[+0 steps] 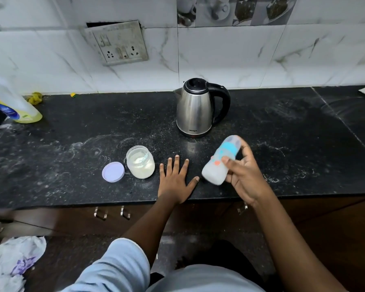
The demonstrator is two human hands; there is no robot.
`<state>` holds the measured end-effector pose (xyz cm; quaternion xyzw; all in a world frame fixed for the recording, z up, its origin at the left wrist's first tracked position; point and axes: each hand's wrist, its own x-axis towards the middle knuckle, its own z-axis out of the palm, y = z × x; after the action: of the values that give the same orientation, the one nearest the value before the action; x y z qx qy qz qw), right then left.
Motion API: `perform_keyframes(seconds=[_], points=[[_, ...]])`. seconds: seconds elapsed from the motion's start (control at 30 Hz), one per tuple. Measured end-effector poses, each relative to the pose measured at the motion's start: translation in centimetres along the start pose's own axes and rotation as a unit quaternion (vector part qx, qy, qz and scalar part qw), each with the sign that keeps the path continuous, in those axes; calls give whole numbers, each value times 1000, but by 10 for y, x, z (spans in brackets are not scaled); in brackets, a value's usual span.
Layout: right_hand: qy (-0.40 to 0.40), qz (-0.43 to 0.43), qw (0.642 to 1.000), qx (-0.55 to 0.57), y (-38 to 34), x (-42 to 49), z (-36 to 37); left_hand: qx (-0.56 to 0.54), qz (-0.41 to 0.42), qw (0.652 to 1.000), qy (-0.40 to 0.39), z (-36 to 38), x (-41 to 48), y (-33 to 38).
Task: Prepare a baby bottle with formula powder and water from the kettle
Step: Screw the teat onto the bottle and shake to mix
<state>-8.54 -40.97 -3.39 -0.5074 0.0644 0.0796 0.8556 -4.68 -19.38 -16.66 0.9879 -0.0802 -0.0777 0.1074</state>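
Note:
My right hand (243,178) grips a baby bottle (216,165), blurred and tilted, its blue-capped top pointing up and away from me; milky white liquid fills it. My left hand (175,180) lies flat on the black counter (72,144) with fingers spread, holding nothing. Just left of it stands an open glass jar (140,162) of white formula powder with a scoop inside. The jar's lilac lid (113,172) lies flat beside it. A steel kettle (198,108) with a black handle and shut lid stands behind the hands.
A tilted yellow liquid bottle (13,102) stands at the counter's far left. A wall socket plate (120,44) hangs on the tiled wall. Drawer handles (112,213) sit below the counter edge. A crumpled plastic bag (13,262) lies on the floor at the left.

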Motion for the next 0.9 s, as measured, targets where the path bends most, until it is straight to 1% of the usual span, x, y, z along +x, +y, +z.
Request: perform_keyframes(seconds=[0.07, 0.1, 0.13, 0.17, 0.23, 0.27, 0.3, 0.33, 0.4, 0.43, 0.47, 0.57, 0.6, 0.7, 0.73, 0.83, 0.87, 0.9], points=[[67, -28, 995, 72, -3, 4, 4, -7, -4, 1000, 5, 1, -1, -1], [82, -39, 992, 89, -2, 6, 6, -8, -4, 1000, 7, 2, -1, -1], [84, -40, 992, 81, -1, 6, 7, -8, -3, 1000, 8, 2, -1, -2], [72, -30, 995, 55, 0, 5, 7, -6, -2, 1000, 8, 2, -1, -2], [-2, 18, 1000, -14, 2, 1, 8, 6, 2, 1000, 1, 1, 0, -2], [-38, 36, 998, -31, 3, -1, 8, 12, 4, 1000, -3, 0, 0, -2], [-46, 35, 998, -32, 3, -1, 8, 14, 5, 1000, -4, 0, 0, -1], [-30, 24, 999, -17, 2, -1, 10, 10, 4, 1000, -1, 0, -1, -1], [33, -1, 999, 36, 1, 1, 14, -6, -1, 1000, 4, 0, -1, -1], [49, -7, 998, 47, 2, 2, 15, -10, -2, 1000, 4, 1, -2, -1], [46, -6, 998, 38, 2, 1, 15, -8, -1, 1000, 4, 1, -2, -2], [-38, 42, 998, -34, 4, -5, 11, 14, 7, 1000, -7, -1, -2, -3], [-44, 42, 998, -35, 3, -5, 11, 15, 8, 1000, -8, -1, -1, -2], [35, 17, 999, 26, 3, -2, 12, -6, 1, 1000, 0, -1, -1, 0], [37, 16, 999, 30, 2, -2, 12, -7, 0, 1000, 1, -1, -2, 0], [-39, 40, 998, -22, -1, -4, 9, 12, 5, 1000, -6, -1, -2, -1], [-41, 33, 998, -22, -2, -3, 9, 12, 6, 1000, -5, -1, -2, -1], [-21, 17, 1000, -6, -3, -2, 10, 8, 4, 1000, -1, -1, -1, -1]])
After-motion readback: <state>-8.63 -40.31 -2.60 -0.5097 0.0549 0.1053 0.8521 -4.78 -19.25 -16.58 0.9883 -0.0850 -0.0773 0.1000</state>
